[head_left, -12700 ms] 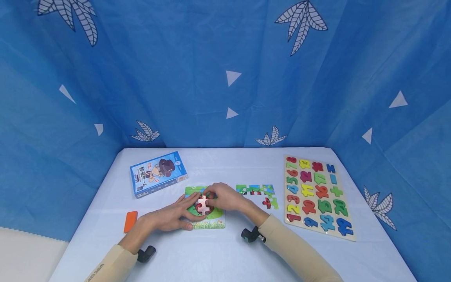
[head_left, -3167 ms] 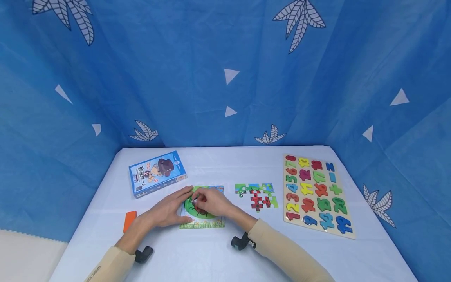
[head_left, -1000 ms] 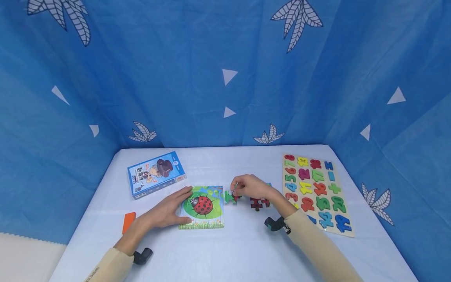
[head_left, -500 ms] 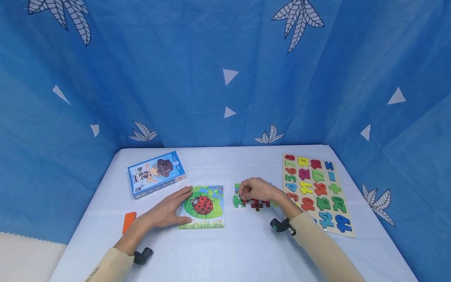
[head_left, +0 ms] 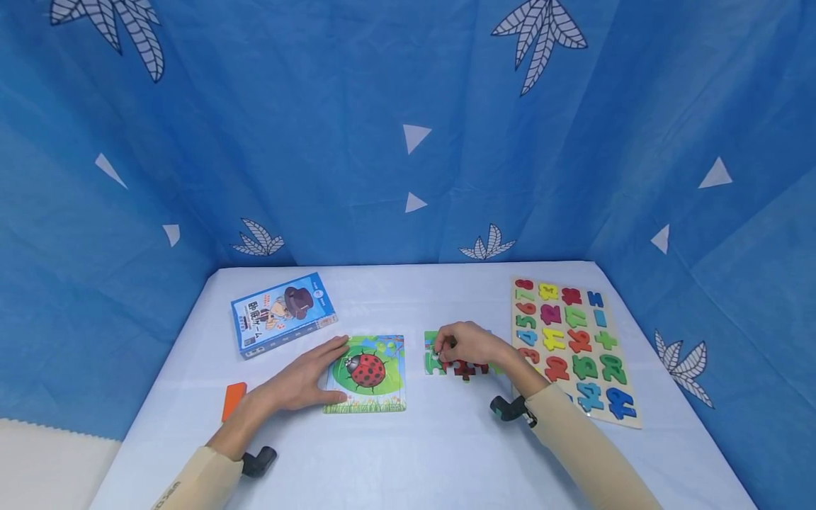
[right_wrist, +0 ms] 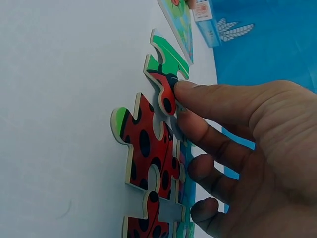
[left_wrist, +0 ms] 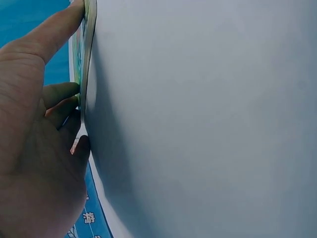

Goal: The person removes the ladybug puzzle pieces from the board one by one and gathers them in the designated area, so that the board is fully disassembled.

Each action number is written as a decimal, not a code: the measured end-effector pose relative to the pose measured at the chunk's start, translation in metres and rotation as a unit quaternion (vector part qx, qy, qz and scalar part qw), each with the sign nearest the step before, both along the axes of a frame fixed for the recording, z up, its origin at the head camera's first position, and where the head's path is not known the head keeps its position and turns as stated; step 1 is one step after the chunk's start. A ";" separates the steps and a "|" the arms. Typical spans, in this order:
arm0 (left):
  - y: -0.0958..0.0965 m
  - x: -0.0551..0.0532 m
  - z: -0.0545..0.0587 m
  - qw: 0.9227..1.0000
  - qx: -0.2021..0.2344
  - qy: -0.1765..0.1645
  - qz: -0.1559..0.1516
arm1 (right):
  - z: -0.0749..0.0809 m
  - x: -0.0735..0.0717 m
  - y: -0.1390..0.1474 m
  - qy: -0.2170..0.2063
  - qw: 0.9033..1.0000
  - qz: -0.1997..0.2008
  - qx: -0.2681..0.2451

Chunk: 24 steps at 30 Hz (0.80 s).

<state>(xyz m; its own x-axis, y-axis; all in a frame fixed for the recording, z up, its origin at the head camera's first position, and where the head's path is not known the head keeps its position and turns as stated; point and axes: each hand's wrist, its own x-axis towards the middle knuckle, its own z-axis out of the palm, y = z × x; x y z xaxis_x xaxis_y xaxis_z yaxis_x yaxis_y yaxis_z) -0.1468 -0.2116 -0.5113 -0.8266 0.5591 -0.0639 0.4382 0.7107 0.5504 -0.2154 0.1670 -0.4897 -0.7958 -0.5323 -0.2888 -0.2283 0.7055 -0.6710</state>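
My left hand [head_left: 296,380] lies at the left side of a square picture board [head_left: 392,382] with a ladybug on it, fingers at its upper left and thumb at its lower left. In the left wrist view, the hand [left_wrist: 39,134] reaches along the board's edge [left_wrist: 88,59]. My right hand [head_left: 470,344] pinches a green-and-red jigsaw piece [head_left: 434,365] between thumb and index finger. In the right wrist view, the pinched piece [right_wrist: 168,59] sits beside a red, black-spotted piece [right_wrist: 143,144]; whether it is fully interlocked I cannot tell. The hand hides part of the joined pieces [head_left: 465,370].
A blue game box [head_left: 283,314] lies at the back left. An orange block [head_left: 234,402] is left of my left wrist. The number board [head_left: 576,350], with coloured numerals, lies on the right, near my right forearm. Blue curtains [head_left: 408,142] enclose the white table [head_left: 382,460].
My right hand has carried the green-and-red piece rightward from beside the board to the group's left side. Earlier, it worked over the board, and the group held fewer pieces. The left hand has stayed.
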 end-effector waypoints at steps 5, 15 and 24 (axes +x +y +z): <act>0.000 0.000 0.001 1.000 0.001 0.001 -0.001 | 0.000 0.001 -0.002 0.010 1.000 0.001 0.005; 0.000 0.000 -0.001 1.000 0.001 0.000 -0.001 | 0.001 0.004 -0.003 0.018 1.000 0.002 0.006; 0.000 0.000 -0.002 1.000 0.003 -0.003 0.002 | 0.000 0.008 -0.004 0.033 0.999 -0.016 0.015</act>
<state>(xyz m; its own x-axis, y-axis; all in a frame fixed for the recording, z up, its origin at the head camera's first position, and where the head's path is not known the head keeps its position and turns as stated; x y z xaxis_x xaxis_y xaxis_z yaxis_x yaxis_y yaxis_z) -0.1466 -0.2111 -0.5136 -0.8283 0.5564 -0.0652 0.4324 0.7091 0.5569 -0.2072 0.1635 -0.4901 -0.8296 -0.4991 -0.2503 -0.2490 0.7319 -0.6342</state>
